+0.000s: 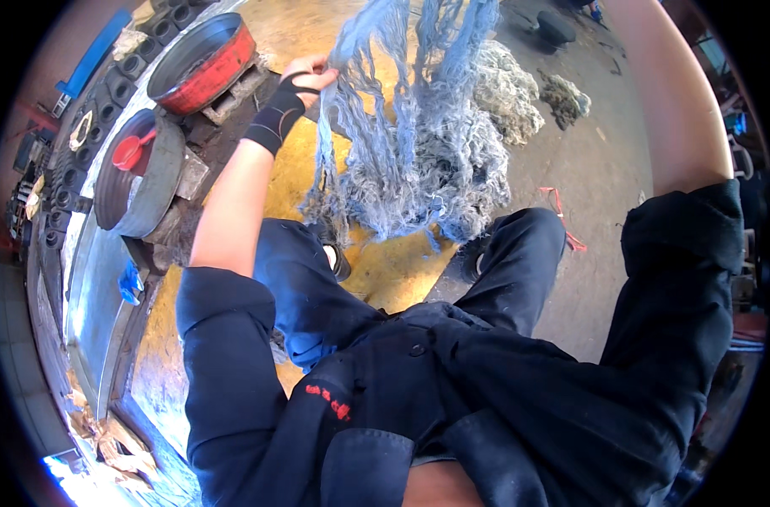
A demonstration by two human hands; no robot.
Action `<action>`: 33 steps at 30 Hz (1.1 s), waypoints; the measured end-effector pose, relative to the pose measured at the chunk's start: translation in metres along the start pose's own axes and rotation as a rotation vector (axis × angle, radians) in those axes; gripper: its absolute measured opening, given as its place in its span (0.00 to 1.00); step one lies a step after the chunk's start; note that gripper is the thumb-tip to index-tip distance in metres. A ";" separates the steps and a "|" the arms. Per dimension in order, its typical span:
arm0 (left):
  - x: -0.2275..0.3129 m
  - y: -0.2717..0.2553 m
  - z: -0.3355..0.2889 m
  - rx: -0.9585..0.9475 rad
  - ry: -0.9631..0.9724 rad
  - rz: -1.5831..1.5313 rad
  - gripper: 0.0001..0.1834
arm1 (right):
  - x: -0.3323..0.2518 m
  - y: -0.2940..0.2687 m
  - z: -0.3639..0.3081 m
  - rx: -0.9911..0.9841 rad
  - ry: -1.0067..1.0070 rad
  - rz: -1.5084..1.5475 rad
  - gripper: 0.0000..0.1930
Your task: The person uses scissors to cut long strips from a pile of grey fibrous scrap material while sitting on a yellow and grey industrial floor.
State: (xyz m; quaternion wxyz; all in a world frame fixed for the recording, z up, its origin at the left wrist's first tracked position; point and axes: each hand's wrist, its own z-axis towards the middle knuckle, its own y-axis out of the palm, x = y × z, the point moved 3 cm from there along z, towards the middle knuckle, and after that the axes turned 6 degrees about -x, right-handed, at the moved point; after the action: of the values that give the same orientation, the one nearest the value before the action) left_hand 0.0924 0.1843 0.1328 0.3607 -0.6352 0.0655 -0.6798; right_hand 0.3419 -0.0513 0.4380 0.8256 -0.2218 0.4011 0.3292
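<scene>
My left hand (311, 78), in a black wrist wrap (277, 116), is closed on the edge of a tangled mass of blue-grey thread waste (402, 118). The strands hang in loose sheets from above the top edge of the view. Their lower part is bunched in a heap in front of my feet, between my knees. My right arm (681, 101) reaches up past the top edge, so the right hand is hidden from view.
Off-white fibre clumps (505, 93) lie behind the blue-grey heap, with a darker tuft (564, 100) beside them. To the left stand a red metal tub (207, 72) and a grey tub (161, 190) holding a red scoop (133, 150). Red cord (562, 221) lies right of my knee.
</scene>
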 end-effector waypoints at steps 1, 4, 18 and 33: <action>-0.003 0.015 0.001 -0.010 -0.024 -0.030 0.18 | 0.008 -0.007 -0.002 0.160 -0.037 -0.063 0.08; -0.020 0.046 0.005 -0.069 -0.103 -0.222 0.17 | 0.021 -0.026 -0.016 0.227 -0.014 -0.142 0.06; -0.067 0.083 -0.002 -0.113 -0.283 -0.309 0.12 | 0.260 -0.158 -0.100 0.430 0.243 -0.977 0.10; -0.024 0.112 0.011 -0.338 -0.313 -0.318 0.09 | 0.342 0.069 -0.262 -0.424 0.791 -0.073 0.18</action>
State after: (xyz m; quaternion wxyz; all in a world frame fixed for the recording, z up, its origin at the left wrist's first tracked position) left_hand 0.1468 0.1204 0.0539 0.1443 -0.7858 0.0212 -0.6010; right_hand 0.3151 -0.0438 0.0025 0.5559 -0.5089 0.6016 0.2647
